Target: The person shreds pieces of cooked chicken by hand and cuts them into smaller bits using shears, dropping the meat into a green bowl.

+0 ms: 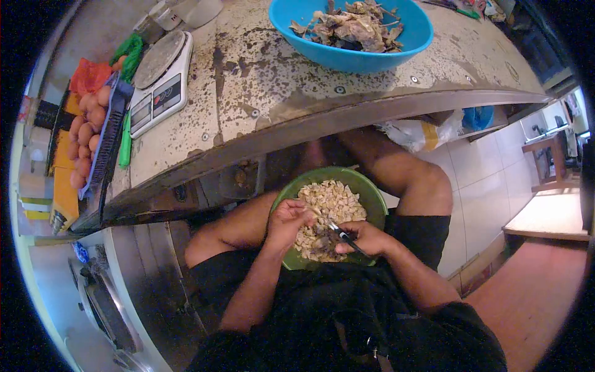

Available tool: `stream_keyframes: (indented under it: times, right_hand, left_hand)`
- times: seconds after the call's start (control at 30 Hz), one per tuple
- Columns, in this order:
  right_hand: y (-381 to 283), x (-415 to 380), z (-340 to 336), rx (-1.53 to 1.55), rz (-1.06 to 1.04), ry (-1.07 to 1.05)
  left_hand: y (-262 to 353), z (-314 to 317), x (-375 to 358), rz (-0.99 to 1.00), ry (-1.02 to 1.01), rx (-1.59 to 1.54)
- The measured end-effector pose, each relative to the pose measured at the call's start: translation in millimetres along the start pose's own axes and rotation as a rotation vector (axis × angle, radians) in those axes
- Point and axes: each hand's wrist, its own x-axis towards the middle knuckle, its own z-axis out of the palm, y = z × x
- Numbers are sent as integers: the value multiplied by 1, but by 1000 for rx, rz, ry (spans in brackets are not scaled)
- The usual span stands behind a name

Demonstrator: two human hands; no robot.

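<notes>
A green basin (379, 201) rests on my lap, filled with small pale chopped pieces (331, 197) that look like meat, with darker bits toward the near side. Over the basin's left part, my left hand (290, 221) pinches a small pale piece (317, 214) between thumb and fingers. My right hand (367, 239) is closed around black-handled scissors (344, 236), whose metal blades point up and left toward that piece. The scissor tips are right by my left fingertips.
On the worn counter ahead stands a blue bowl (353, 60) of bony meat scraps (365, 28). A kitchen scale (162, 93), a green-handled tool (125, 141) and a tray of brown eggs (93, 124) sit at left. The counter's edge (260, 133) overhangs my knees. A wooden bench (527, 297) is at right.
</notes>
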Motion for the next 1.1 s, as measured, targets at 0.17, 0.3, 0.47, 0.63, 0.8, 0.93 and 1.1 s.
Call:
stream_keyframes:
  times: [0.17, 0.3, 0.47, 0.63, 0.8, 0.93, 1.1]
  right_hand:
    - [1, 0, -3, -84, -6, -13]
    - [-6, -3, -3, -90, -30, -30]
    - [0, -2, -6, -184, -3, -29]
    - [12, 6, 0, 38, 4, 80]
    - [5, 3, 0, 18, -15, 34]
    - [7, 4, 1, 66, 4, -34]
    - [-1, 2, 3, 127, -28, -48]
  left_hand:
    - [1, -8, 0, 2, -68, 113]
    - [-2, -14, 2, 54, -162, 90]
    - [-3, -17, 2, 42, -151, 127]
    - [0, -13, 4, 60, -108, 156]
    - [0, -13, 5, -20, -72, 13]
    - [-9, -10, 4, -26, -66, -42]
    - [-10, -5, -2, -83, -87, -68]
